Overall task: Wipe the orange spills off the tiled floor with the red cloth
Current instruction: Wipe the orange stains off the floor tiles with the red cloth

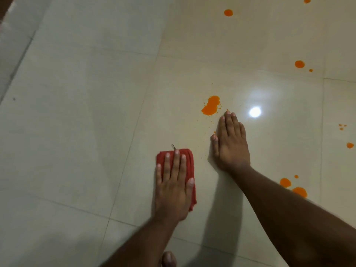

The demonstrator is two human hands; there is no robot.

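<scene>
pressing under left grip [173, 187]: red cloth [189, 160]

A bright round light reflection [255, 112] sits on the glossy tile right of centre, ringed by a softer glow. A small dark speck [14, 98] lies near the left edge. A darker strip [5, 8], possibly a wall base or threshold, occupies the top-left corner; the view there is too blurred to identify it. A toe [169, 259] shows at the bottom edge. Soft shadows [221, 224] fall across the lower tiles.
</scene>
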